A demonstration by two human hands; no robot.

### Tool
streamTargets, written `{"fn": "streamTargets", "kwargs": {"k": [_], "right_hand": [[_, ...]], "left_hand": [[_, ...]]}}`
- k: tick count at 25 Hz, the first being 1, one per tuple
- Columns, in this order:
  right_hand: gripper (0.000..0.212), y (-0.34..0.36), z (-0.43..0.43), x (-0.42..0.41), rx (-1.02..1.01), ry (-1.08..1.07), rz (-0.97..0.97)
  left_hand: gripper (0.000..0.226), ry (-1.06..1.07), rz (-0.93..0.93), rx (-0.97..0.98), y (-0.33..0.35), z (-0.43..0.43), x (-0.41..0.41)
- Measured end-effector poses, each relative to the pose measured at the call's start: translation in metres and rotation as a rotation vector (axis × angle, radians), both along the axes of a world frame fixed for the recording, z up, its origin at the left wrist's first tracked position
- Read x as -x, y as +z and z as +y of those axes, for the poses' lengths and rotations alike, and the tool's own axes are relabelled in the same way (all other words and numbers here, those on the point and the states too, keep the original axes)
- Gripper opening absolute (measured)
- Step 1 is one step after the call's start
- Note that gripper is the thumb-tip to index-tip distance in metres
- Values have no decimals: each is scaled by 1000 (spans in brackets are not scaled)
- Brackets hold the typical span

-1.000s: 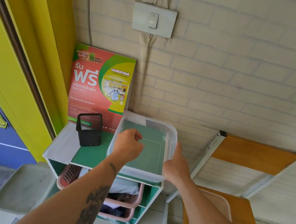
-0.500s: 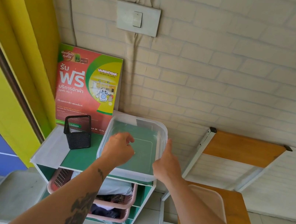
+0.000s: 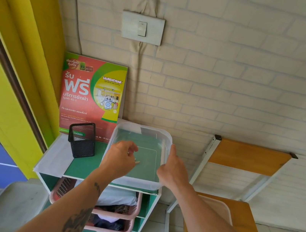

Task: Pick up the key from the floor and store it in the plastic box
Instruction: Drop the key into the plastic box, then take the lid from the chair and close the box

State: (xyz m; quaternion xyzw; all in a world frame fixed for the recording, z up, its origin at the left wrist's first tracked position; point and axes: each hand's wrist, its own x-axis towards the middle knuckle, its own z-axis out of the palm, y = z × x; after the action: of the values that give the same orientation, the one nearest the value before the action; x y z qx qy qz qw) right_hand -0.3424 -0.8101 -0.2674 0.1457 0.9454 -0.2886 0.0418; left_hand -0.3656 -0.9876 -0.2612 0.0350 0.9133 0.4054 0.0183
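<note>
The clear plastic box (image 3: 161, 137) sits on top of a small green shelf unit (image 3: 82, 166) against the wall. My left hand (image 3: 119, 156) hovers inside the box with its fingers curled. The small brass key (image 3: 137, 161) pokes out from its fingertips, close to the box floor. My right hand (image 3: 173, 171) grips the box's right rim, thumb on the edge.
A black mesh pen holder (image 3: 82, 139) stands left of the box, with a red laundry poster (image 3: 90, 98) behind it. Pink baskets (image 3: 113, 211) fill the shelves below. A wooden chair (image 3: 236, 189) stands on the right, and a grey stool (image 3: 11, 205) at lower left.
My left hand has dropped lower into the box and the key now shows at its fingertips. My right hand stays on the rim. The camera has shifted slightly.
</note>
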Motion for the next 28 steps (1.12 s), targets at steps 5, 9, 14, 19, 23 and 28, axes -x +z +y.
{"fn": "streamTargets", "kwargs": {"k": [5,9,14,19,23,28], "right_hand": [[74,5,4,-9,-65,76,44],[63,11,24,-25,-234,201,142],[63,16,80,-47,-239,201,190],[60,-2,173,-78,-190,186,105],[56,-37,261,-104,-190,154,-5],[62,-94,349,-125,-173,143,-181]], "left_hand": [[29,-1,15,-45,9,4,-5],[30,-13,18,-107,17,26,-7],[30,-61,6,-147,30,77,-19],[31,-115,-34,-169,9,163,-41],[29,-161,-169,-111,-28,248,-62],[33,-144,-346,-3,-86,327,-80]]}}
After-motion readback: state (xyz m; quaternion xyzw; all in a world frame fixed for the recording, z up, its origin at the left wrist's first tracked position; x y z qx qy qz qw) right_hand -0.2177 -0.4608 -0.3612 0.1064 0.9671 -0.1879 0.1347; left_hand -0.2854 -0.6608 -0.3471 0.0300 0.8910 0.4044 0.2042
